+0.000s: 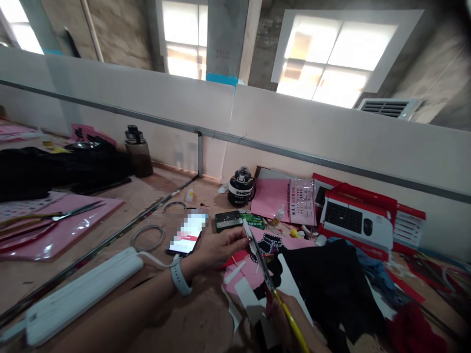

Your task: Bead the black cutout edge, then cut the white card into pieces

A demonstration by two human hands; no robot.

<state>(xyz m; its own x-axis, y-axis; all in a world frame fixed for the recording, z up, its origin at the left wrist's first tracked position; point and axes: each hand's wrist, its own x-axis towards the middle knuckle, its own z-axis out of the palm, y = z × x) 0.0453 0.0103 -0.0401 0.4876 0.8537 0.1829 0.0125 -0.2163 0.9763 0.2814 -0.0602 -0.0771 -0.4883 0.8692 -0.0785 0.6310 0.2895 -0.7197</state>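
Note:
My left hand (pixel 224 246), a pale watch (pixel 180 277) on its wrist, pinches a small white strip (pixel 247 229) that looks like paper. Scissors (pixel 265 269) with yellow and red handles are gripped in my right hand (pixel 285 316). Their blades point up and away, the tips close to my left fingertips and the strip. Whether the blades touch the strip, I cannot tell. Beneath them lie white paper pieces (pixel 247 294), pink sheets and black cut pieces edged with pearl-like beads (pixel 270 242). Black fabric (pixel 327 284) spreads to the right.
A lit phone (pixel 189 233) lies left of my hand, near a white power strip (pixel 84 294) and a tape ring (pixel 147 239). Behind stand a black bottle (pixel 241 189) and a red-white keyboard box (pixel 355 220). Other scissors (pixel 55 218) rest on pink packaging at far left.

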